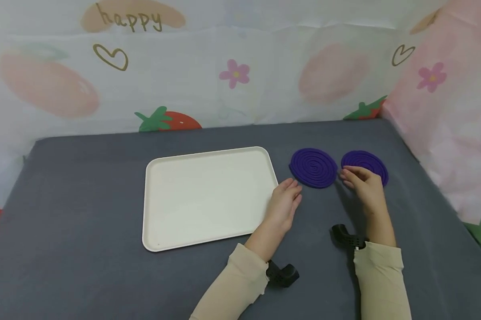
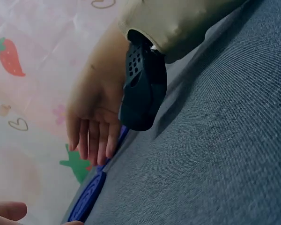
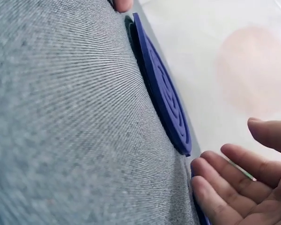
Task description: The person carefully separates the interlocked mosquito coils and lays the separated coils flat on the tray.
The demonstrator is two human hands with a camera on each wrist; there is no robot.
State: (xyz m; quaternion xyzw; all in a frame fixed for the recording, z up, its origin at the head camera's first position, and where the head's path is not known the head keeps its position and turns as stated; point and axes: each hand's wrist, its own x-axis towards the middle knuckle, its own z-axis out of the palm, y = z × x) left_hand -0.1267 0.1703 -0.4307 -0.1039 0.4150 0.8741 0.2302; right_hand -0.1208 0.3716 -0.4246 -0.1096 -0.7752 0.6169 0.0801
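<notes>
Two round purple spiral coasters lie flat on the table, side by side: the left coaster (image 1: 314, 168) and the right coaster (image 1: 364, 161). Over the right edge of the cream tray (image 1: 208, 198), my left hand (image 1: 282, 202) holds nothing, its fingertips just short of the left coaster. My right hand (image 1: 364, 184) hovers in front of the right coaster and hides part of it. In the right wrist view the right hand's fingers (image 3: 234, 187) are loosely bent with nothing between them. The left wrist view also catches the right hand (image 2: 96, 117) hanging with fingers apart.
A grey cloth (image 1: 84, 200) covers the table. Behind it hangs a white printed curtain (image 1: 272, 89), and a pink one (image 1: 456, 133) borders the right side. A black camera mount (image 1: 282, 274) is worn at the left wrist, another mount (image 1: 346, 235) at the right.
</notes>
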